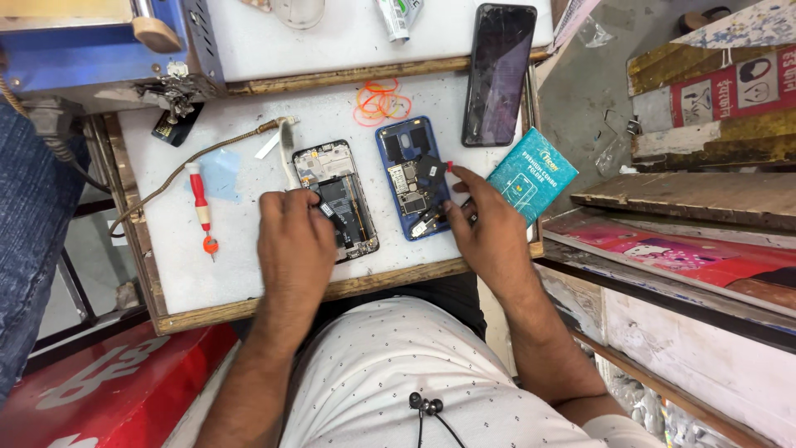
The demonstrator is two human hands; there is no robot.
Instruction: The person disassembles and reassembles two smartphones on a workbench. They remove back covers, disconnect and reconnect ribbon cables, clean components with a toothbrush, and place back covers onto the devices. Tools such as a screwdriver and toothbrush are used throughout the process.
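At frame centre, both phones lie opened: left hand [294, 228] fingers press the black phone frame [337, 199]; right hand [485, 217] pinches the blue phone's [412, 176] board; reassembly remains.

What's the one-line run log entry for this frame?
left hand: on opened phone frame | right hand: touching blue phone back shell | nearby: red screwdriver, teal box, black phone

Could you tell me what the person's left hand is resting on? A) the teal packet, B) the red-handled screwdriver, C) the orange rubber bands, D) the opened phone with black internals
D: the left hand lies on the opened phone with black internals, while the red-handled screwdriver lies apart to its left.
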